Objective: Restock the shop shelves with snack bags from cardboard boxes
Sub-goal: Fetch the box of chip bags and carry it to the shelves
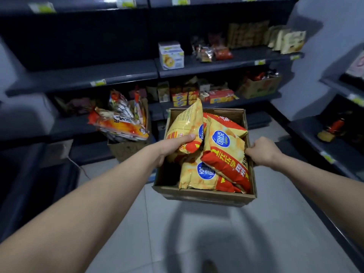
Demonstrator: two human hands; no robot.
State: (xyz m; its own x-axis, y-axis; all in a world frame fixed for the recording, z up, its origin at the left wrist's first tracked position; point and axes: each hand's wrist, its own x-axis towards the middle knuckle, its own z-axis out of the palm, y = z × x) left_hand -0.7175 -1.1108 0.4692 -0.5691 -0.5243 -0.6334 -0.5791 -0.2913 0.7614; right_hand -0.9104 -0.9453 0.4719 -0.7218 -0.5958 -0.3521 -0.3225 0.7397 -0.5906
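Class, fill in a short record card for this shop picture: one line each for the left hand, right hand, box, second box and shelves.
left hand: grips a yellow bag, raised above the others
right hand: holds the box by its right wall
box: open, several yellow and red bags inside
second box: left, overfilled with mixed bags
shelves: upper left bare, right partly stocked

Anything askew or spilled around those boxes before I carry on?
Yes: the second brown cardboard box on the floor is overfilled, and its orange snack bags hang over the left rim, looking ready to slide out. Nothing has spilled on the grey tiled floor.
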